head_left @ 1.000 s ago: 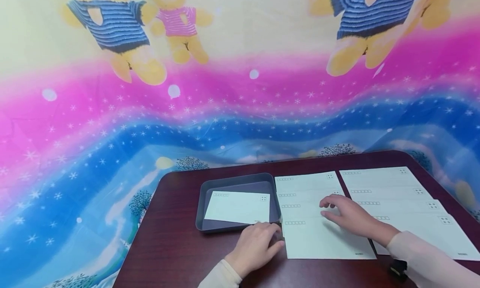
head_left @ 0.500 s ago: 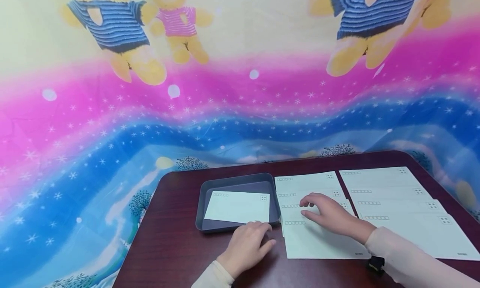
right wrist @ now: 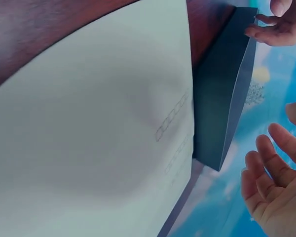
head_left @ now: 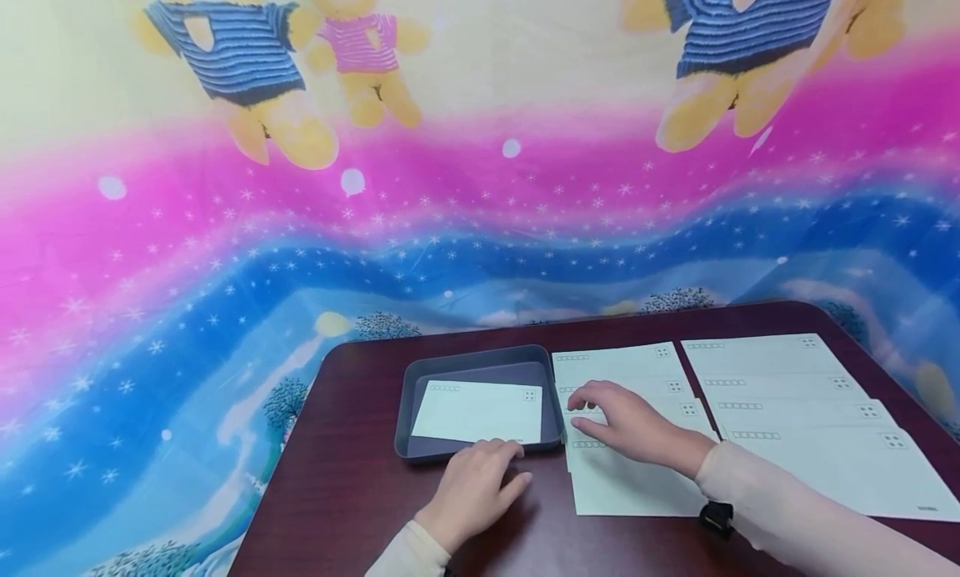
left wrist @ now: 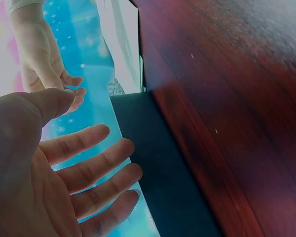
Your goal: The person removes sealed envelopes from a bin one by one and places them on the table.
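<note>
A white envelope (head_left: 477,412) with printed postcode boxes lies at a slant in a dark grey tray (head_left: 406,410). At the tray's near edge is my left hand (head_left: 474,487), its fingers relaxed and spread, holding nothing; the left wrist view shows the fingers (left wrist: 98,168) by the tray wall. My right hand (head_left: 628,420) hovers over the left column of overlapping white envelopes (head_left: 637,489), fingers loosely bent and nothing in them. In the right wrist view the right hand (right wrist: 278,182) is beside the tray's corner, above the envelopes (right wrist: 98,123).
A second column of overlapping envelopes (head_left: 847,464) lies on the right of the dark red wooden table (head_left: 337,494). The tray's right side is close against the left column. Behind the table hangs a cloth (head_left: 480,210) printed with bears and snowflakes.
My right hand has moved left across the left envelope column toward the tray. My left hand has drifted a little left along the tray's near edge. The envelopes have stayed put.
</note>
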`<act>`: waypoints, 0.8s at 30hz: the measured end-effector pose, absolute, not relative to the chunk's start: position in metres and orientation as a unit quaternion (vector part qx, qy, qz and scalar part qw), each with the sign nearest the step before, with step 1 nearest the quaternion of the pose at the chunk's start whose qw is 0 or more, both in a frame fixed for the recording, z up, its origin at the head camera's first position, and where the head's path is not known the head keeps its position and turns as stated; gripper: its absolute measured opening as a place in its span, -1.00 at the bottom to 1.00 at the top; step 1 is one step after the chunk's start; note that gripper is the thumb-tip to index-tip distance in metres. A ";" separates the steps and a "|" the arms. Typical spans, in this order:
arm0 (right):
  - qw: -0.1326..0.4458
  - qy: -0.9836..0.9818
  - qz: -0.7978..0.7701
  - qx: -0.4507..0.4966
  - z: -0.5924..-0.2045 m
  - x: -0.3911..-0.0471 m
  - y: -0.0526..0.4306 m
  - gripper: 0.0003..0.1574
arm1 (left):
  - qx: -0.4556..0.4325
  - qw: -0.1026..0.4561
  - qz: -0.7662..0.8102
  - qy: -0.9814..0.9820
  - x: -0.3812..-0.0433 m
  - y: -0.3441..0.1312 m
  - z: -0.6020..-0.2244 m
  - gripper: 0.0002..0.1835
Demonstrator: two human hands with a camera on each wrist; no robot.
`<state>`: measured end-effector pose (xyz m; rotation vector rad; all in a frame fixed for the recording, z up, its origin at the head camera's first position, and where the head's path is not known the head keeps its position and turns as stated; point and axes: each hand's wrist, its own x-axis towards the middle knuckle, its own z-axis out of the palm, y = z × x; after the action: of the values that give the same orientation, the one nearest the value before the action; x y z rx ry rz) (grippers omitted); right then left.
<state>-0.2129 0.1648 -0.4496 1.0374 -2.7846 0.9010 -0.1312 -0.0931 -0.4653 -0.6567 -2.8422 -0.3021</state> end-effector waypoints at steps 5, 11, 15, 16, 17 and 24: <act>0.012 -0.900 0.281 0.332 -0.449 -0.215 0.153 -0.78 | -0.213 0.109 -0.104 -0.965 -0.132 -0.100 -0.464 -0.77; -0.001 -0.900 0.287 0.327 -0.449 -0.217 0.139 -0.80 | -0.200 0.100 -0.110 -0.969 -0.133 -0.108 -0.462 -0.76; -0.010 -0.896 0.298 0.329 -0.450 -0.220 0.130 -0.79 | -0.194 0.093 -0.113 -0.970 -0.134 -0.113 -0.461 -0.76; -0.014 -0.896 0.300 0.328 -0.450 -0.221 0.127 -0.78 | -0.193 0.092 -0.114 -0.970 -0.134 -0.114 -0.460 -0.76; -0.017 -0.896 0.302 0.326 -0.449 -0.222 0.124 -0.77 | -0.193 0.091 -0.115 -0.970 -0.135 -0.115 -0.460 -0.77; -0.023 -0.897 0.303 0.322 -0.451 -0.230 0.113 -0.75 | -0.185 0.091 -0.114 -0.972 -0.138 -0.119 -0.457 -0.75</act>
<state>-0.2298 0.1129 -0.4505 1.0256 -2.8603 0.9657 -0.1376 -0.1193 -0.4569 -0.5486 -2.8882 -0.3385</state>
